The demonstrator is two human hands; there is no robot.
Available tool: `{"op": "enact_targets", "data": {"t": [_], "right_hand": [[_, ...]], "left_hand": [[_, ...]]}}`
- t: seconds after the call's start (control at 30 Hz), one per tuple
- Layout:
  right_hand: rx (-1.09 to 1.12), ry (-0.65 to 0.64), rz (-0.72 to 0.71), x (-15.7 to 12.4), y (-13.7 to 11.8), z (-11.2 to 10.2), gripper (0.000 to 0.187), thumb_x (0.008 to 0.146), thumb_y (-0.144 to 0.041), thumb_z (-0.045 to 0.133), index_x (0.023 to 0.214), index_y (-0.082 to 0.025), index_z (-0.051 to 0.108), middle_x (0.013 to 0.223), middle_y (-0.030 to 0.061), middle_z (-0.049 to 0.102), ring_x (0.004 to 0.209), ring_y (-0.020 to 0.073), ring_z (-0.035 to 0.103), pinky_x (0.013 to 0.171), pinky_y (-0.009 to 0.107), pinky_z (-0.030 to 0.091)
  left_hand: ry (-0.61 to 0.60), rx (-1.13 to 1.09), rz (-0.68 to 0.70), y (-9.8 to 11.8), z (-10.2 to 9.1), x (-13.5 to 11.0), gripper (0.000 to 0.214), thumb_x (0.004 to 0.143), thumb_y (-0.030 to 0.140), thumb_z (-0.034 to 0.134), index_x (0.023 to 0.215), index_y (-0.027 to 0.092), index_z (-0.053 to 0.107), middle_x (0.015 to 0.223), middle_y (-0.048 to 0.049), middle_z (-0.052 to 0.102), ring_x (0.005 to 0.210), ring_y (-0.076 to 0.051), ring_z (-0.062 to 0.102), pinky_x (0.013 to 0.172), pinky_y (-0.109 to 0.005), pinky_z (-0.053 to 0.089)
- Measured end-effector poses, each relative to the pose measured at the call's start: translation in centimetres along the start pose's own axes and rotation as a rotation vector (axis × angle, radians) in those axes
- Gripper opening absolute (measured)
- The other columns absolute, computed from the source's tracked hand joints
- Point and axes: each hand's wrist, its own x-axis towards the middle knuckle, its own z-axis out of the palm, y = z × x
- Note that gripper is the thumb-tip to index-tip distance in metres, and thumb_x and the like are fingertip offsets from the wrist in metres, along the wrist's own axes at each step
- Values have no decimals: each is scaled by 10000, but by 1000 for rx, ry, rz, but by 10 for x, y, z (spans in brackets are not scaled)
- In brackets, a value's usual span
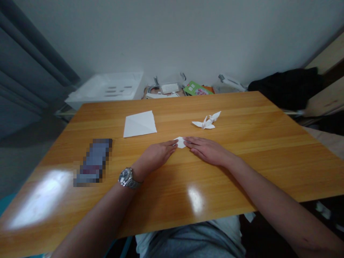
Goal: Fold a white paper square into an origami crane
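Observation:
A small folded piece of white paper [181, 142] lies on the wooden table between my two hands. My left hand [157, 156], with a metal watch [128, 178] on its wrist, has its fingers together on the paper's left edge. From the other side, my right hand [205, 148] holds the right edge, its fingers long and low over the table. Both thumbs are mostly hidden. Just beyond my right hand sits a white paper crane [206, 123], or possibly two close together. A flat white paper sheet [140, 124] with a faint diagonal crease lies beyond my left hand.
A pixelated phone-like object [94, 161] rests on the left of the table [166, 200]. Behind the far edge are a white plastic tray [107, 87], a green booklet [197, 89] and assorted clutter. Dark cloth [285, 87] is heaped at the back right.

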Motion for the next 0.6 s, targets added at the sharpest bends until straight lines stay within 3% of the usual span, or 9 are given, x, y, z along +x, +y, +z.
{"op": "enact_targets", "data": {"t": [0.2,0.43,0.6], "right_hand": [[40,15,3,-5,6,-4,439,1062,-310,445,1489,-252,527,1564,82,479,1441,238,473,1195,497,409],[36,20,-2,-3,5,-2,448,1064,-319,447,1504,-258,505,1568,76,480,1445,228,467,1200,488,403],[-17,20,-31,-1,3,-4,430,1066,-304,447,1469,-195,547,1539,119,513,1429,251,488,1188,492,415]], "left_hand": [[67,17,89,-5,-7,-2,331,1042,303,479,1279,223,696,1431,-74,622,1281,-232,628,1096,-422,513],[55,61,82,-8,-14,-3,325,1041,313,469,1226,212,717,1388,-86,656,1219,-236,663,1050,-414,534],[66,52,93,-6,-10,0,322,1051,319,455,1215,179,694,1304,-105,700,1190,-252,666,1031,-426,525]]}}
